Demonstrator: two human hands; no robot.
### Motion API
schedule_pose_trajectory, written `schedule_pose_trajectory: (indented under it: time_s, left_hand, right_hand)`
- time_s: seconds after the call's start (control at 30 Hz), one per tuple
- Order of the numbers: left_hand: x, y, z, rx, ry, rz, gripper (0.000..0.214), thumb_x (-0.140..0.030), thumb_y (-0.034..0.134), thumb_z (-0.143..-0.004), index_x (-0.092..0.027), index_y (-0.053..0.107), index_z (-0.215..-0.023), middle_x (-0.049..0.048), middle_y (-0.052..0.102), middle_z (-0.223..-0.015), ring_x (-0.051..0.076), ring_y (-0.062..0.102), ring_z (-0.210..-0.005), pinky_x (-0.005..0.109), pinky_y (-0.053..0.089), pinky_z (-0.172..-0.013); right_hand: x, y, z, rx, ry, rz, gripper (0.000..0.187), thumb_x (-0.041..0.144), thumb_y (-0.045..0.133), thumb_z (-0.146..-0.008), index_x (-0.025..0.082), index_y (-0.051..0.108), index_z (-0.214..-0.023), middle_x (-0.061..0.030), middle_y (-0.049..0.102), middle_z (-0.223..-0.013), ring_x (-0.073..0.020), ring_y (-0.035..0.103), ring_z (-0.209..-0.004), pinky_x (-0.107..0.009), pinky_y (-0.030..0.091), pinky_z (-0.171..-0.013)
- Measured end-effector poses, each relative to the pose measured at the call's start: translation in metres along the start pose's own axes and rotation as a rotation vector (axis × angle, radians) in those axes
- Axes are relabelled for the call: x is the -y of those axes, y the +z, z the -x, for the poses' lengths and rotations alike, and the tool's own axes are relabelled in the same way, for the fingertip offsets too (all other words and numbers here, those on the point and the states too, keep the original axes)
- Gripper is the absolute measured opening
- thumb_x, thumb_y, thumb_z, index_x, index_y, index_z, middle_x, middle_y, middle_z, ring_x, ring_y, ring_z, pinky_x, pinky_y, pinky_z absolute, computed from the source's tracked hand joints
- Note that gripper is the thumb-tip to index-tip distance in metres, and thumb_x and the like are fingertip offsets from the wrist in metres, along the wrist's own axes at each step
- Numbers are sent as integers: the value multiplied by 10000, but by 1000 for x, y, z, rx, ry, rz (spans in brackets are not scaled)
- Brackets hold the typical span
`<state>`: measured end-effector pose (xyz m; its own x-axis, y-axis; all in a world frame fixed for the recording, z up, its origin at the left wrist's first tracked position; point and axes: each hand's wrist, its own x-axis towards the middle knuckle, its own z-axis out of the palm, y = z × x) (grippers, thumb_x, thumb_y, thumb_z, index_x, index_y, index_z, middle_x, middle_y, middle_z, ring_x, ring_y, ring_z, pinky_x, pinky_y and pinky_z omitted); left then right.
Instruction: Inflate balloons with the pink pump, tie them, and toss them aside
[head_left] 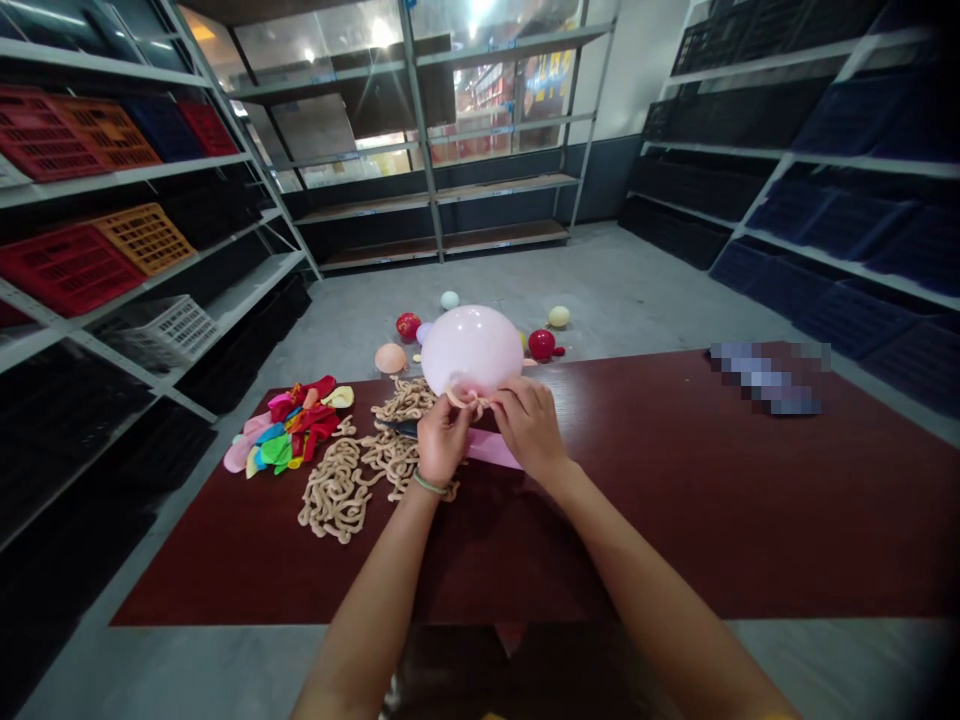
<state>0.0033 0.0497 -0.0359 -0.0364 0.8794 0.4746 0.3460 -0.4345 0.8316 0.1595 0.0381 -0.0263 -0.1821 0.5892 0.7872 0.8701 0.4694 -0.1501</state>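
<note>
A large inflated pale pink balloon [471, 345] stands just beyond my hands, with its neck turned toward me. My left hand [442, 440] is closed in a pinch on a beige cord [459, 398] at the neck. From the other side, my right hand [529, 420] pinches the same cord; its fingertips partly hide the neck. Beneath the hands lies a pink tube-like object [493, 448], and a dark tip [401, 428] shows left of my left hand. Piles of beige cords [335, 492] lie on the table to the left.
Uninflated coloured balloons [292, 425] are heaped at the left of the dark red table [675, 500]. A blurred-out item [765, 378] lies at the right. Beyond the table, several inflated balloons [541, 345] rest on the floor. Shelves with crates [71, 265] flank the room.
</note>
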Motion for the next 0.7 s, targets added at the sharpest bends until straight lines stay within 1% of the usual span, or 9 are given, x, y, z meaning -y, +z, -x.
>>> schedule_pose_trajectory:
  time_s: [0.17, 0.33, 0.47, 0.57, 0.7]
  left_hand:
    - [2, 1, 0, -15, -40, -8, 214, -406, 643, -881, -202, 703, -902, 33, 714, -791, 171, 635, -699, 257, 458, -679]
    - [7, 0, -1, -34, -9, -19, 205, -398, 631, -890, -204, 694, -917, 36, 702, -803, 179, 631, -728, 268, 457, -701]
    - [6, 1, -1, -33, 7, -21, 195, -386, 616, -903, -204, 685, -908, 40, 711, -844, 181, 644, -753, 272, 462, -720]
    - [5, 1, -1, -23, 1, -54, 206, -391, 602, -912, -201, 679, -934, 48, 720, -858, 189, 652, -772, 280, 466, -732]
    - [7, 3, -2, -24, -16, -53, 206, -394, 615, -902, -200, 679, -928, 50, 721, -834, 190, 644, -747, 279, 461, -712]
  right_hand:
    - [-5, 3, 3, -43, 29, -13, 177, 194, 474, -962, 194, 649, -940, -109, 635, -1039, -241, 543, -1043, -388, 432, -924]
    - [-8, 5, 5, -34, 71, -4, 169, 194, 472, -956, 207, 641, -947, -105, 622, -1061, -246, 535, -1037, -407, 428, -927]
    - [-9, 7, 4, -72, 61, 43, 134, 202, 494, -944, 196, 618, -895, -119, 616, -1026, -254, 531, -1022, -400, 437, -897]
    - [-10, 9, 5, -75, 65, 61, 124, 186, 496, -929, 204, 606, -874, -116, 606, -1016, -258, 526, -1027, -406, 435, -896]
    - [-13, 13, 6, -68, 102, 42, 117, 184, 501, -911, 196, 603, -855, -131, 600, -1016, -271, 512, -1031, -426, 430, -894]
